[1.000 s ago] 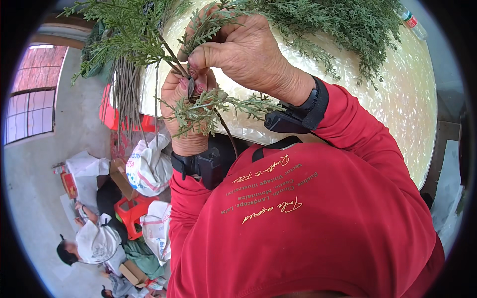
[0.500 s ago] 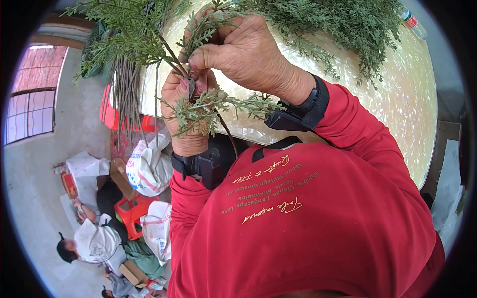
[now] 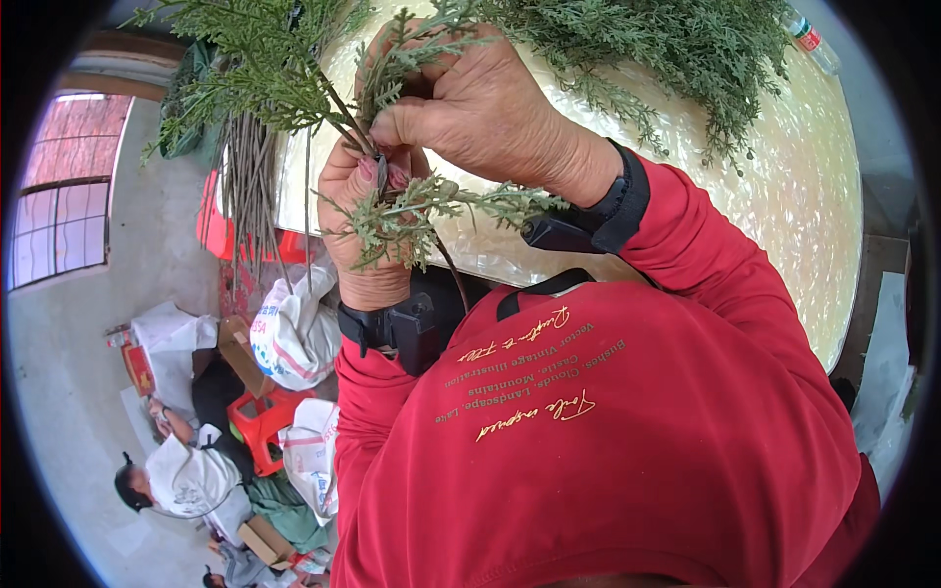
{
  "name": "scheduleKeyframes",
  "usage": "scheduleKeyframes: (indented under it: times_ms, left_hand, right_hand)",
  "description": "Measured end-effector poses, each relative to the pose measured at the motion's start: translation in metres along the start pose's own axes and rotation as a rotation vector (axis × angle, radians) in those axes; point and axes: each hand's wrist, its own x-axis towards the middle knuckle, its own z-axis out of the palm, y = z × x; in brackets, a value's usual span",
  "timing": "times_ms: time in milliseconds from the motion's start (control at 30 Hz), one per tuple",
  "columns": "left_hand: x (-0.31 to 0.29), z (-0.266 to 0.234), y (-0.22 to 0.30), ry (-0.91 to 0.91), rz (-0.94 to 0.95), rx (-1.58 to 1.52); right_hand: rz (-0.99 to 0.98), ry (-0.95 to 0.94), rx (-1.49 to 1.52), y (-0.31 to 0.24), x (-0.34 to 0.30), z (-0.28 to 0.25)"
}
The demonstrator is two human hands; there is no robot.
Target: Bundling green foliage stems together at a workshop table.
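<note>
My left hand (image 3: 358, 211) grips the brown stem of an upright evergreen branch (image 3: 265, 73), thumb and fingers pressed round it. The stem (image 3: 446, 255) runs on below the hand toward my chest. A short leafy sprig (image 3: 441, 201) sticks out to the right in front of the left palm. Just above, my right hand (image 3: 490, 108) is closed, thumb against fingers, on another green sprig (image 3: 392, 64) beside the same stem. A small dark strip (image 3: 379, 174) shows at the left thumb; what it is I cannot tell.
A heap of green branches (image 3: 676, 59) lies on the pale shiny table (image 3: 745, 225). Bare stems (image 3: 255, 176) hang at its left edge, near a red stool (image 3: 263, 421) and white sacks (image 3: 294, 338). A plastic bottle (image 3: 814, 44) lies far right. Another person (image 3: 191, 475) sits lower left.
Both hands stay close together at the stem. The right hand and its sprig have shifted very slightly; the grips look the same.
</note>
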Motion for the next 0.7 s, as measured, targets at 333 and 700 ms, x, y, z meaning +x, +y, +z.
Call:
scheduleKeyframes:
  times_ms: [333, 700]
  left_hand:
    - [0.0041, 0.0072, 0.0063, -0.127, -0.064, -0.022]
    - [0.0048, 0.0034, 0.0015, -0.072, -0.013, -0.001]
  right_hand:
    - [0.090, 0.064, 0.062, -0.0055, -0.0061, -0.0047]
    - [0.103, 0.064, 0.030, -0.0068, -0.0047, -0.0036]
